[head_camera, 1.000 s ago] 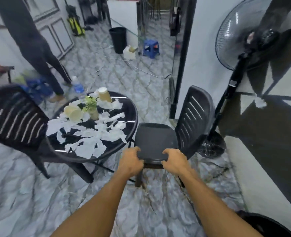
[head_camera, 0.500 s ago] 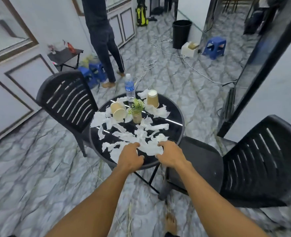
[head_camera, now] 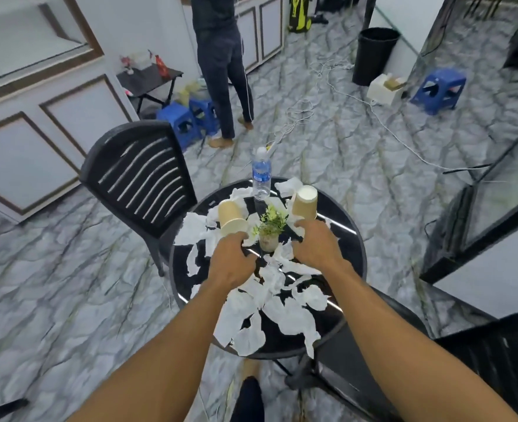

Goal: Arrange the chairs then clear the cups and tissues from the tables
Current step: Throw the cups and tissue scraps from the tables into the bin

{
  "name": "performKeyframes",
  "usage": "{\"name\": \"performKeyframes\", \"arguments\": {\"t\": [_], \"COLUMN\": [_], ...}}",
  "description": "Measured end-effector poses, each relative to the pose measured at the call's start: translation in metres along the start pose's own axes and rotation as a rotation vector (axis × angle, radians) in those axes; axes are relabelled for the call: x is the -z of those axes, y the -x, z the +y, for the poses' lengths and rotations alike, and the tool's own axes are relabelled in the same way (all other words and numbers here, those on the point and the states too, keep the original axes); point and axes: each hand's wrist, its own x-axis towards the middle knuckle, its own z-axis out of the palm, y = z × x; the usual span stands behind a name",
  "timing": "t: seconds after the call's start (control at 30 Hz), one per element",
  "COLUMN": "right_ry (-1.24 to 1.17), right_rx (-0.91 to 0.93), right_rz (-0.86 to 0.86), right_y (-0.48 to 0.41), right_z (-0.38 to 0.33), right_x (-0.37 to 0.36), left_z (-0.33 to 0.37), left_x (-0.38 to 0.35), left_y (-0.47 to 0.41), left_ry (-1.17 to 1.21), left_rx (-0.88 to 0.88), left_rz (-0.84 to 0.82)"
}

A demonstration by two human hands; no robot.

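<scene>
Black round table (head_camera: pixel 353 260) at frame centre bears torn tissues (head_camera: pixel 285 318), apparently litter to clear. A slatted chair (head_camera: pixel 142 178) at centre left and a second chair (head_camera: pixel 495 360) at lower right are drawn close. The tipped cup (head_camera: pixel 231 219) lies against the left hand (head_camera: pixel 231 261)'s bent fingers (head_camera: pixel 241 237). The upturned cup (head_camera: pixel 304 202) stands just above the right hand (head_camera: pixel 317 248). Whether either hand grasps anything, I cannot tell.

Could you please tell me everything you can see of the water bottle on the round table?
The water bottle is clear plastic with a white cap and a blue label round its upper part. It stands upright at the far edge of the round black table, behind the small potted plant. Torn tissue lies by its base. Neither the left hand nor the right hand touches it. How full it is cannot be told.
</scene>
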Motion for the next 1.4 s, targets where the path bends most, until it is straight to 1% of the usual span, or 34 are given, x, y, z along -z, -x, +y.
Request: {"name": "performKeyframes", "arguments": {"t": [0.07,0.13,0.27,0.37,0.47,0.6,0.7,0.8,0.9,1.0,1.1,1.17,1.3,1.4], "right_ry": [-0.022,0.008,-0.124,-0.214,-0.289,-0.313,-0.339,-0.367,-0.409,-0.447,-0.486,-0.508,-0.552,-0.573], "right_rx": [-0.021,-0.040,-0.210,-0.342,-0.421,-0.469,-0.478,-0.480,-0.478,-0.437,-0.390,-0.357,-0.304,-0.275], "right_rz": [0.079,0.135,0.200,0.207,0.205,0.218,0.292,0.348,0.395,0.466,0.528,0.559,0.661,0.710], "right_y": [-0.034,-0.066,-0.116,-0.142,-0.162,-0.177,-0.188,-0.195,-0.191,-0.179,-0.162,-0.146,-0.089,-0.029], "right_z": [-0.004,-0.006,-0.003,0.011,0.029,0.030,0.032,0.034,0.034,0.033,0.029,0.027,0.031,0.042], "right_x": [0.001,0.002,-0.001,-0.016,-0.035,-0.047,-0.055,-0.059,-0.058,-0.053,-0.041,-0.032,-0.005,0.020], "left_z": [-0.006,-0.012,-0.032,-0.045,-0.048,-0.052,-0.056,-0.057,-0.055,-0.048,-0.036,-0.025,0.013,0.056], "left_x": [0.003,0.007,0.011,0.006,-0.003,-0.016,-0.024,-0.027,-0.025,-0.016,-0.005,0.002,0.002,-0.014], "left_y": [-0.034,-0.067,-0.128,-0.165,-0.186,-0.202,-0.209,-0.211,-0.209,-0.200,-0.188,-0.176,-0.138,-0.096], "left_ry": [0.016,-0.002,-0.021,-0.034,-0.090,-0.103,-0.089,-0.037,0.017,0.058,0.105,0.181,0.316,0.316], "left_rx": [0.005,0.013,0.117,0.187,0.238,0.303,0.328,0.371,0.392,0.318,0.212,0.131,-0.070,-0.239], "left_rz": [0.033,0.054,0.063,0.065,0.037,-0.010,-0.025,-0.027,0.009,0.099,0.239,0.300,0.330,0.282]}}
